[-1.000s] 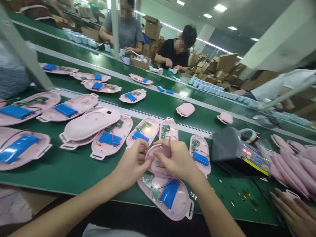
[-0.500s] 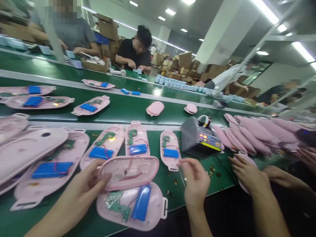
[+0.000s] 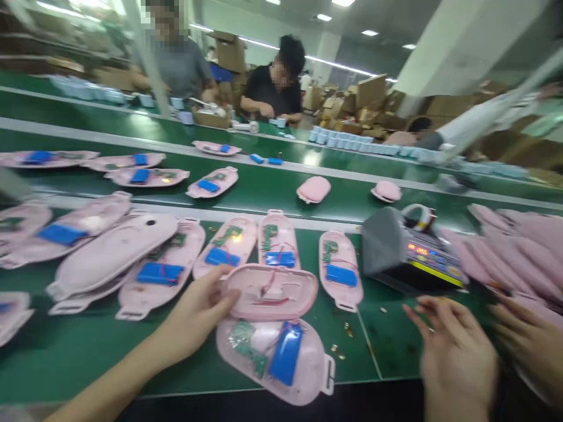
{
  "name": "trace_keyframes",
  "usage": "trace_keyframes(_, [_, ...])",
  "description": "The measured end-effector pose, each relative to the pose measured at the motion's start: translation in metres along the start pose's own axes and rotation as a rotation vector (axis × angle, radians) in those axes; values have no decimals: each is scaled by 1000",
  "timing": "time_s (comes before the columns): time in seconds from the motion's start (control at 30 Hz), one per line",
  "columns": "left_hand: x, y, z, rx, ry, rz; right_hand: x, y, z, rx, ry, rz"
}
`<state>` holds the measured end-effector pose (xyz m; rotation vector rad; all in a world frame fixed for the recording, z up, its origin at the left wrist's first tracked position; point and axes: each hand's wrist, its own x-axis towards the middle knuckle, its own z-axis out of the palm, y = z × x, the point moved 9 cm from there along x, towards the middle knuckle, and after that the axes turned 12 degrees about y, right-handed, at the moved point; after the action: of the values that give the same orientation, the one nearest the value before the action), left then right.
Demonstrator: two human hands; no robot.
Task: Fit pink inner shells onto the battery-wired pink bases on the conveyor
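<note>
My left hand (image 3: 204, 310) grips a pink plastic shell half (image 3: 303, 287) at its left end, thumb over the rim, its hollow side tilted toward me. Thin wires link it to a second pink shell half (image 3: 226, 343) lying below, which holds a green circuit board (image 3: 248, 346) and a blue battery pack (image 3: 285, 354). Out to the right, my right hand (image 3: 457, 351) is in front of a grey tape dispenser (image 3: 387, 252) with a lit display. Its fingertips are pinched together, apart from the dispenser; blur hides whatever small thing is between them.
Several open pink shells (image 3: 338, 272) with boards and batteries lie along the green bench (image 3: 176, 357). Closed pink cases (image 3: 519, 252) are piled at right, beside a co-worker's hand (image 3: 528, 334). Small scraps (image 3: 338, 351) dot the bench. People work across the conveyor (image 3: 264, 196).
My right hand has moved right, from beside the open shells to in front of the dispenser. My left hand keeps hold of the shell half. The view has shifted left.
</note>
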<state>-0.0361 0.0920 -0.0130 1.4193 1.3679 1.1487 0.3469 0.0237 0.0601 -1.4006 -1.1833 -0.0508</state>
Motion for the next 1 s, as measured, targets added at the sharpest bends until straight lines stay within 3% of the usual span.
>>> trace_keyframes(0.07, [0, -1, 4, -72, -45, -67, -26, -43, 39, 183, -53, 51])
trace_keyframes(0.17, [0, -4, 8, -151, -81, -108, -70, -137, 124, 179, -577, -352])
trace_keyframes(0.2, [-1, -5, 10, -183, -89, -112, -82, -156, 145, 152, -679, -476])
trace_keyframes(0.27, [-3, -4, 11, -233, -87, -106, -93, -167, 178, 69, -770, -612])
trace_keyframes(0.33, [-4, -4, 9, -239, -60, -85, -96, -159, 201, -7, -795, -633])
trace_keyframes(0.5, [-4, -8, 8, -261, -36, -73, -104, -147, 218, -55, -811, -684])
trace_keyframes(0.67, [-6, -9, 10, -283, -67, -65, -105, -159, 219, -124, -687, -752])
trace_keyframes(0.73, [-8, -11, 7, -258, -39, -72, -94, -153, 220, -175, -631, -676])
trace_keyframes(0.8, [-10, -12, 2, -232, -7, -77, -75, -138, 221, -218, -611, -497])
trace_keyframes(0.9, [-13, -7, -4, -201, 27, -26, -64, -112, 232, -126, -819, -156])
trace_keyframes(0.97, [-14, 1, -4, -166, 30, 48, -70, -112, 239, -30, -1011, -83])
trace_keyframes(1.0, [-14, 4, -3, -145, 24, 75, -71, -117, 239, 0, -1039, -113])
